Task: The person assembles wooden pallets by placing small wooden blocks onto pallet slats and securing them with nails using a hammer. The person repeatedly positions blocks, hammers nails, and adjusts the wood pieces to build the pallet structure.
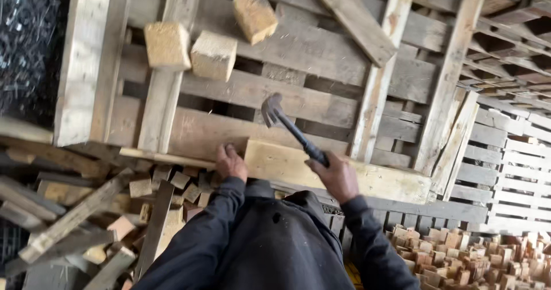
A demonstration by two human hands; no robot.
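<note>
My right hand (336, 175) grips the handle of a dark claw hammer (287, 126), whose head is raised above a wooden pallet (241, 89). My left hand (231, 162) rests on the left end of a pale plank (321, 169) lying across the pallet's near edge. Both my sleeves are dark. Three square chipboard blocks (213, 54) lie loose on the pallet slats farther away.
A heap of scrap boards and small offcuts (86, 209) lies at lower left. Several small wood blocks (470, 255) are piled at lower right. Stacked pallets (511, 129) stand on the right. A long loose slat (376, 77) leans across the pallet.
</note>
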